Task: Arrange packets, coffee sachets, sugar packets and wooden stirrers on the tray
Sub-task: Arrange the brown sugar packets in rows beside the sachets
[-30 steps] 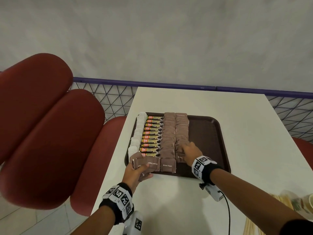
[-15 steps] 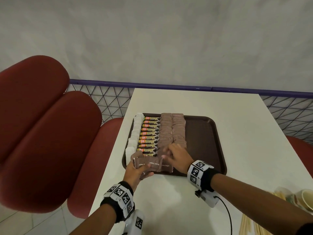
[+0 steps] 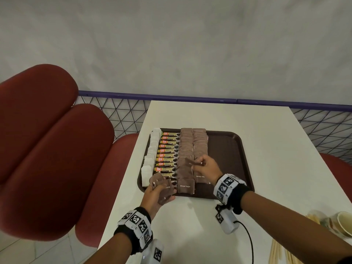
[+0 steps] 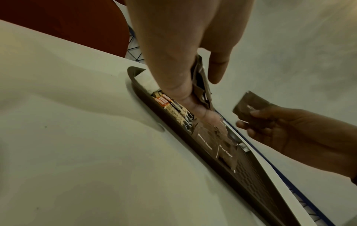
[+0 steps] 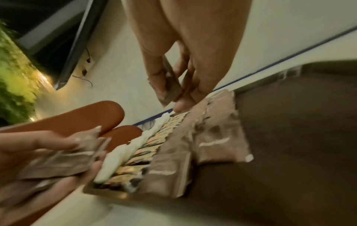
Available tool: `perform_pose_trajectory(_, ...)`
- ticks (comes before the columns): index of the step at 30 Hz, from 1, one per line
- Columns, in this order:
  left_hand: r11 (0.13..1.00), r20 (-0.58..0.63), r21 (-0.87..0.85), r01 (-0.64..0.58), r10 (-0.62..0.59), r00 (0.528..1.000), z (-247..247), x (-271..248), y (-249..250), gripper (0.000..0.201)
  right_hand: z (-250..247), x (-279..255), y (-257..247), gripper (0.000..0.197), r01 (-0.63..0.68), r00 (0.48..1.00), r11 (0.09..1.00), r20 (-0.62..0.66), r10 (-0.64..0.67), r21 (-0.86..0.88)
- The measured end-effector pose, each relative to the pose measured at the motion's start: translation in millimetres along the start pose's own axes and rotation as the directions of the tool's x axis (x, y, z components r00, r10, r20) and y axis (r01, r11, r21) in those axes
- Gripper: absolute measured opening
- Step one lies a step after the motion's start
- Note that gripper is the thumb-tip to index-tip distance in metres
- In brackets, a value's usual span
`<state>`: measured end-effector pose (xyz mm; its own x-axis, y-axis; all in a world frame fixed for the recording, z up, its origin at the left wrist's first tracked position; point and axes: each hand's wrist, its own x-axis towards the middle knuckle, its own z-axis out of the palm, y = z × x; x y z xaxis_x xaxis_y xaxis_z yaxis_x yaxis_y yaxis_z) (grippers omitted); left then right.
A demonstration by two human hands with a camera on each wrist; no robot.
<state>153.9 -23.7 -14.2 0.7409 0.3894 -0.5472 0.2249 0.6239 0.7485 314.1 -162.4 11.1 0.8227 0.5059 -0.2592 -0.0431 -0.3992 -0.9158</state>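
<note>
A dark brown tray (image 3: 228, 149) sits on the white worktop (image 3: 266, 140), its left part filled with 4 neat columns. From the left edge these are white packets (image 3: 152, 147), yellow-and-black coffee sachets (image 3: 168, 154) lying crosswise, and then 2 columns of brown sugar packets (image 3: 187, 147) overlapping like shingles; the nearest ones read "Brown Sugar". The tray's right part shows its bare ribbed floor. The left hand (image 3: 155, 195) hovers at the tray's near left corner, fingers and thumb curled round a small fanned bunch of brown packets (image 3: 163, 187), held above the near end of the coffee column. The right hand (image 3: 206, 166) is raised over the near end of the right sugar column, thumb and fingertips pinching a single brown packet (image 3: 191, 162) held clear of the rows below; the left wrist view shows that packet (image 4: 249, 105) up in the air, apart from the tray. At the near right edge of the worktop lie pale wooden stirrers (image 3: 276, 252), beside a paper cup (image 3: 344, 222), both well apart from the tray. Red upholstered seats (image 3: 47, 149) stand to the left of the worktop.
</note>
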Motion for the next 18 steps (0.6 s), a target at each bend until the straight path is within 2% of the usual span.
perform_pose_trajectory(3,1.000,-0.011,-0.001,0.000,0.000,1.000,-2.3,-0.4,1.5,0.041,-19.2,3.2,0.4,0.024,0.024,0.998,0.991,-0.049,-0.031,-0.130)
perform_pose_trajectory(6,1.000,-0.002,0.014,-0.004,0.004,1.000,-1.7,-2.3,3.7,0.036,-33.2,3.8,1.1,0.026,0.039,0.999,0.924,0.034,-0.028,-0.381)
perform_pose_trajectory(8,1.000,0.000,0.013,-0.001,0.001,1.000,-0.5,-3.9,4.4,0.031,-37.2,5.8,6.0,0.009,0.015,0.995,0.884,0.091,0.031,-0.468)
perform_pose_trajectory(9,1.000,0.000,0.012,0.001,-0.001,1.000,0.0,-4.5,4.6,0.030,-37.9,6.8,8.7,0.009,0.019,0.991,0.857,0.121,0.051,-0.516)
perform_pose_trajectory(12,1.000,-0.015,0.027,0.010,-0.009,1.000,0.3,-5.0,4.6,0.031,-32.6,11.8,18.9,0.032,0.024,0.972,0.761,0.194,0.134,-0.648)
perform_pose_trajectory(15,0.999,-0.013,0.036,0.009,-0.009,1.000,0.5,-5.3,5.2,0.032,-24.0,14.3,26.2,0.035,0.022,0.964,0.682,0.195,0.179,-0.731)
perform_pose_trajectory(18,0.999,-0.010,0.039,-0.001,0.001,1.000,1.0,-6.2,6.6,0.031,-19.0,16.7,29.2,0.033,0.040,0.971,0.561,0.164,0.172,-0.827)
